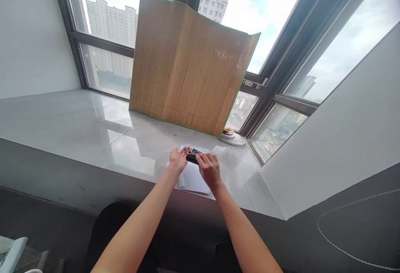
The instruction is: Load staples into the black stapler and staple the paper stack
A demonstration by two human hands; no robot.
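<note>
1. Right hand (pixel 210 169): fingers grasp the black tool (pixel 191 158) at its right end.
2. Left hand (pixel 178 159): palm up, fingers at its left end; I cannot tell whether they grip.
3. The tool is above paper (pixel 193 179) on the sill (pixel 62 127).
4. Before the mat (pixel 187 65), a dark mark (pixel 175 135), too small to read.

The right hand (pixel 208 167) grips a small black tool (pixel 191 159); the left hand (pixel 178 159), palm up, meets its silver end. Below lie white papers (pixel 194 179) on a glossy pale surface (pixel 71 127). Behind, a brown mat (pixel 187 65) leans against windows (pixel 108 71), stacked plates (pixel 233 139) beside its lower right corner.
</note>
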